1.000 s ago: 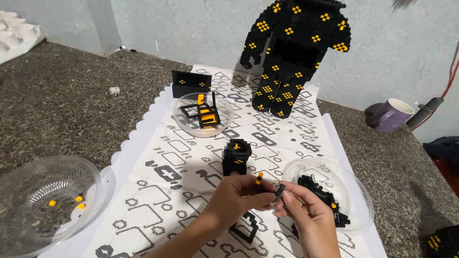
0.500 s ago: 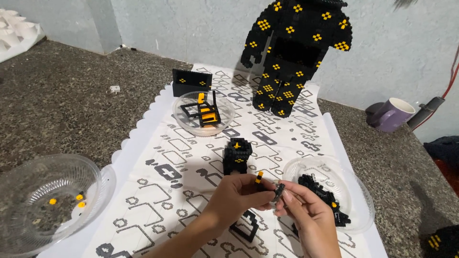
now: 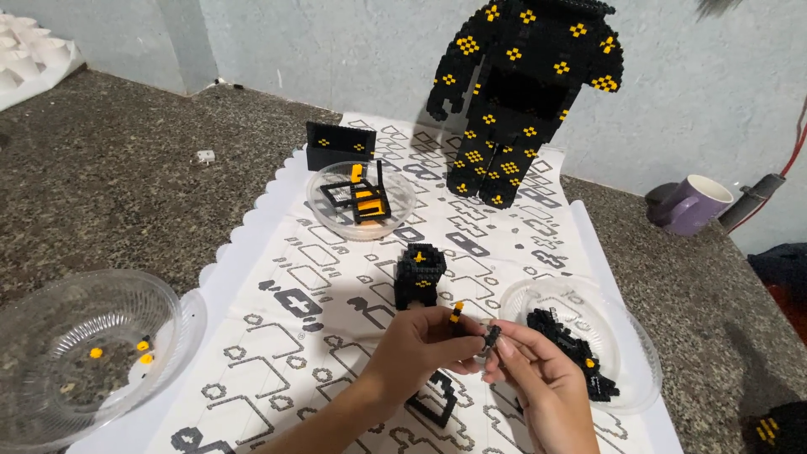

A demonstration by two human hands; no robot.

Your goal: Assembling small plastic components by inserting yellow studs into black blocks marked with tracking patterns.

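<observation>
The left hand [image 3: 420, 345] is closed in a pinch on a small black brick piece with an orange stud [image 3: 456, 314], held above the patterned white mat [image 3: 277, 277]. The right hand [image 3: 538, 378] is closed in a pinch on a small dark brick [image 3: 492, 338], just beside the left hand's piece; whether the two parts touch cannot be told.

A small black cube-shaped brick assembly [image 3: 419, 275] stands on the mat just beyond the hands. A flat black frame part [image 3: 433, 402] lies on the mat beneath the left wrist. To the right, a clear plastic bowl [image 3: 626, 345] contains loose black bricks [image 3: 572, 349]. A second clear bowl [image 3: 336, 210] farther back holds black and orange frame parts [image 3: 363, 195]. A third clear bowl [image 3: 50, 319] at the left holds a few orange studs.

A large black brick figure with yellow dots [image 3: 521, 92] stands against the wall. A purple mug [image 3: 691, 204] rests on the speckled table [image 3: 109, 193].
</observation>
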